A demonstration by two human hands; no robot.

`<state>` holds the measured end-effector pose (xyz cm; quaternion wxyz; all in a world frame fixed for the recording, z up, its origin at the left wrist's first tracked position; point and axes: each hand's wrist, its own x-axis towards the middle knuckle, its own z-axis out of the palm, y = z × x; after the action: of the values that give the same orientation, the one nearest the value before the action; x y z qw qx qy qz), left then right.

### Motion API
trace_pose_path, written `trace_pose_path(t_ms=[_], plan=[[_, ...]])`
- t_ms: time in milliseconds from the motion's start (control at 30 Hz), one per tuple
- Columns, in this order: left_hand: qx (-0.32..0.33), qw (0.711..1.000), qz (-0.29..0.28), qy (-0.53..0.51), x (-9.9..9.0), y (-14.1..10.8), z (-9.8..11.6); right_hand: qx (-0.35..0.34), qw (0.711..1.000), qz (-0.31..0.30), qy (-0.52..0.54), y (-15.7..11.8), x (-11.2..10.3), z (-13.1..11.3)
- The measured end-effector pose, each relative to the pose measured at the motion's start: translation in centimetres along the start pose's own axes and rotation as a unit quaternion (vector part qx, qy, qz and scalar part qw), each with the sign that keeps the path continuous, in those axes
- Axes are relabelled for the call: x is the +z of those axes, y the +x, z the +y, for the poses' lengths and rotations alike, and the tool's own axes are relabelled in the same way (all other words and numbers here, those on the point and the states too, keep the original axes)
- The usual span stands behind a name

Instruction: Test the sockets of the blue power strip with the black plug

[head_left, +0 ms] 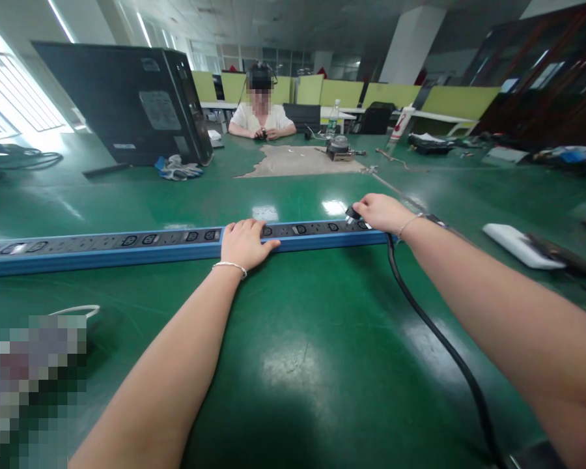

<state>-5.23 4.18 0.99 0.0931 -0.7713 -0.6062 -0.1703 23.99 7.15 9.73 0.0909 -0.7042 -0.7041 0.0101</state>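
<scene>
A long blue power strip (185, 247) with black sockets along its top lies across the green table. My left hand (245, 244) is laid over its middle, fingers across the sockets and thumb along the near edge, holding it. In my right hand (381, 212) a black plug (352, 213) is pinched between thumb and fingers. Its metal prongs point down, just above the sockets near the strip's right end. A thick black cable (430, 312) runs from beneath my right wrist toward the lower right; where it joins is hidden.
A black computer case (141, 107) stands at the back left, with gloves (178, 168) beside it. Across the table sits a person (261, 117) with both hands together. A white box-like object (520, 246) lies to the right. A bottle (333, 120) stands farther back.
</scene>
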Motion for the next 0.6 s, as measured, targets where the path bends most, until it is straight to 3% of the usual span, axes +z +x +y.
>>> trace_pose_path(t_ms=[100,167,367,600], plan=[[0.001,1.000,0.003,0.003,0.1,0.0,0.0,0.028,0.998,-0.051,-0.039,-0.4,1.1,1.5],[0.002,1.000,0.005,0.002,0.1,0.0,-0.1,0.032,0.998,-0.049,-0.039,-0.5,1.5,1.5],[0.000,1.000,0.000,-0.001,0.1,0.0,-0.2,0.038,0.997,-0.023,-0.063,-0.3,2.0,0.0],[0.008,1.000,0.011,-0.002,0.1,0.0,-0.1,0.075,0.992,-0.067,-0.078,0.3,2.8,-1.5]])
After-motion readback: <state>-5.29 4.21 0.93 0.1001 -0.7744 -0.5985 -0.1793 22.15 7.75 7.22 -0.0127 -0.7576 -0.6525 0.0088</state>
